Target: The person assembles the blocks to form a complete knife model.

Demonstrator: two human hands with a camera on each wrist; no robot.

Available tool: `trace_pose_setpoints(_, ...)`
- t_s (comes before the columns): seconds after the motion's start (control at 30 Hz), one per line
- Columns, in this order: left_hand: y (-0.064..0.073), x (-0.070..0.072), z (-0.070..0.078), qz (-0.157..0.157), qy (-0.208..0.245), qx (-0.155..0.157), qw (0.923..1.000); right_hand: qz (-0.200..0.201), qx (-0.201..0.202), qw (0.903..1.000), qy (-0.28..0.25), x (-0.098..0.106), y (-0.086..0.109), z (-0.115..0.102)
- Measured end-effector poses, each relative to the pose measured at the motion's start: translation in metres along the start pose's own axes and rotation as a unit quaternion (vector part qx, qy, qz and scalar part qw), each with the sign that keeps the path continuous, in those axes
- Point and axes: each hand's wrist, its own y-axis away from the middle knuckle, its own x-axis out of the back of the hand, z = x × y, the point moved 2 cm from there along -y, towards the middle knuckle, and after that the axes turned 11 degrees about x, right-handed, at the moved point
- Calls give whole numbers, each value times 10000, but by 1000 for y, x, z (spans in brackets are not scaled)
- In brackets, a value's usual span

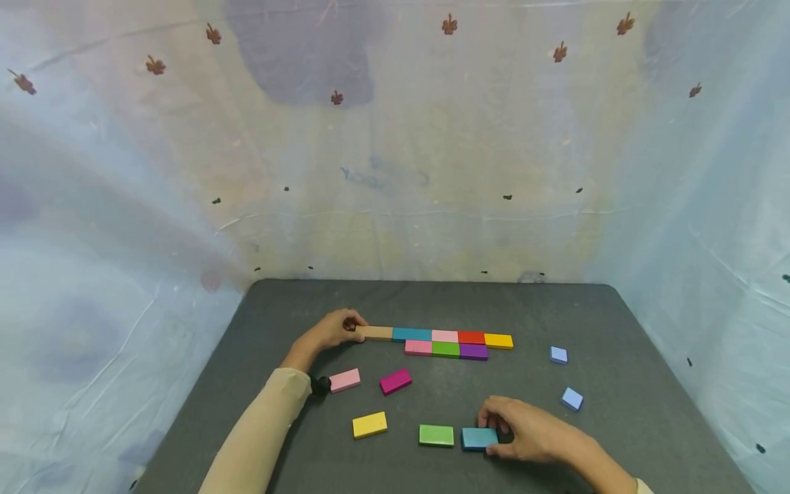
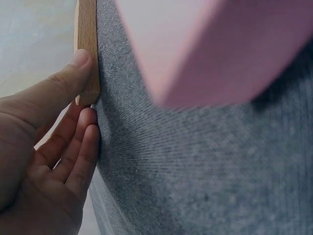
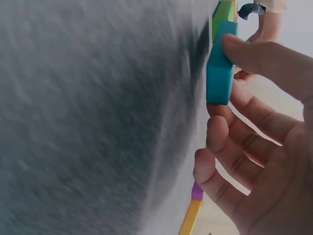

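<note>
In the head view my left hand (image 1: 335, 329) is at the left end of a row of flat blocks. Its thumb and fingers pinch a plain wood-coloured block (image 1: 376, 333), seen close up in the left wrist view (image 2: 87, 46). That block adjoins a blue block (image 1: 412, 334), then pink, red and yellow (image 1: 498, 341) ones. Against the row's near side lie a pink, a green (image 1: 446, 350) and a purple block (image 1: 474, 352). Nearer the front, my right hand (image 1: 531, 429) pinches a teal-blue block (image 1: 478, 439) between thumb and fingers, just right of a light green block (image 1: 436, 436).
Loose on the dark grey table (image 1: 296, 453) are a pink block (image 1: 344, 381) by the left wrist, a magenta block (image 1: 396, 381) and a yellow block (image 1: 369, 425). Two small light-blue blocks (image 1: 558, 355) lie to the right. A patterned sheet (image 1: 382, 240) hangs around the table.
</note>
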Motion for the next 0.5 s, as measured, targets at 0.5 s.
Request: trace_pose_setpoints(0.5,1,-1,0,11,7,-59,10000,1202,207,9843,1275,18,-28,5)
